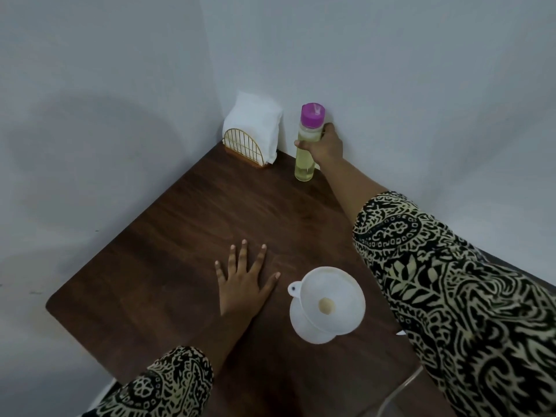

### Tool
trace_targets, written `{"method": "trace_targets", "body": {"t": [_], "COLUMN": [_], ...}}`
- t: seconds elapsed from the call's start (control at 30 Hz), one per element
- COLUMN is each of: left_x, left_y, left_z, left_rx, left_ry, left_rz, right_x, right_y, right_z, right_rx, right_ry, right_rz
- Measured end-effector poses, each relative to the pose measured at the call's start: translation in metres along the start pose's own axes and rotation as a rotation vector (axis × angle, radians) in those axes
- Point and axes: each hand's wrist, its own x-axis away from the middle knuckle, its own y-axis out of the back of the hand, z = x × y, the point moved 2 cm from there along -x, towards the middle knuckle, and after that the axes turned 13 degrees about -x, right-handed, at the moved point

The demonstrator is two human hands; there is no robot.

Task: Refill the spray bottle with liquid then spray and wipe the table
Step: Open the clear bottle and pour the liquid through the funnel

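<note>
On the table: a dark wood table (180, 224) fills a pale-walled corner, seen from the person's head.
Far left corner: a gold wire napkin holder (245, 149) stands packed with white napkins (255, 121), just beside the bottle.
Left hand: the left hand (243, 284) lies flat on the wood near the front, fingers spread, holding nothing.
Funnel: a white funnel (329, 302) stands just right of that hand. It appears to sit on top of a white container that it mostly hides; whether that is the spray bottle cannot be told.
Bottle: a tall clear bottle (305, 162) of pale yellow liquid, topped by a purple cap (313, 115), stands upright at the back edge against the wall.
Right hand: the right hand (326, 144), arm stretched out from a patterned sleeve (451, 290), is wrapped around the bottle's upper body just under the cap.
Stage: early, judging by the capped, nearly full bottle.
Doing it well: lift the bottle straight up to clear the napkin holder, carry it upright to the funnel, remove the cap, steady the funnel with the free hand, and pour slowly.
</note>
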Motion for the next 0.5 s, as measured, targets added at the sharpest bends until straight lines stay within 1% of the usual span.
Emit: {"method": "trace_targets", "body": {"t": [0.13, 0.3, 0.43, 0.5], "left_x": [0.000, 0.003, 0.003, 0.001], "left_y": [0.000, 0.004, 0.013, 0.019], "left_z": [-0.001, 0.000, 0.002, 0.009], "left_rx": [0.014, 0.028, 0.074, 0.175], "left_ry": [0.007, -0.009, -0.025, -0.039], "left_rz": [-0.020, 0.014, 0.102, 0.166], "right_x": [0.019, 0.070, 0.122, 0.153], "right_y": [0.011, 0.044, 0.083, 0.104], "right_z": [-0.004, 0.014, 0.043, 0.062], "right_rx": [0.071, 0.006, -0.102, -0.134], "right_ry": [0.102, 0.207, 0.295, 0.358], "right_rz": [0.024, 0.027, 0.019, 0.026]}}
